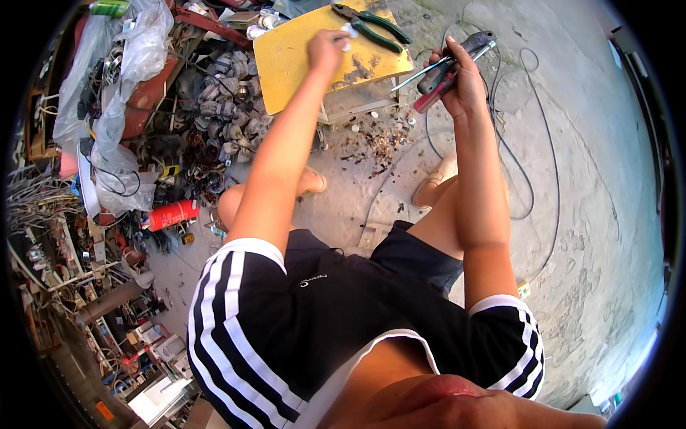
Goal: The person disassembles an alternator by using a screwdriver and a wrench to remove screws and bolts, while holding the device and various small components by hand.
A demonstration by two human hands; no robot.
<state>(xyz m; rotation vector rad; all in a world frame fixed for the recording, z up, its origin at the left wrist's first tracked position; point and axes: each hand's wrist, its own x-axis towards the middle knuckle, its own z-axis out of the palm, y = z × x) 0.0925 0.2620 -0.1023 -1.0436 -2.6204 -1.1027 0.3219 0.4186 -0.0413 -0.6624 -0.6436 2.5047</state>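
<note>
The floor [600, 214] is bare grey concrete, cracked and stained, lit by bright daylight. A thin dark cable [537, 150] loops across it. A low yellow-topped stool [300, 53] stands on the concrete, its surface scuffed and scorched at one edge, with small dark debris [375, 139] scattered on the ground just beside it. To the left lies a dense heap of scrap: a pile of small grey fan blades [229, 107], clear plastic bags [118, 93], a red canister [171, 214], a grey pipe [111, 300], tangled pale wires [32, 200] and assorted boxes [157, 400].
</note>
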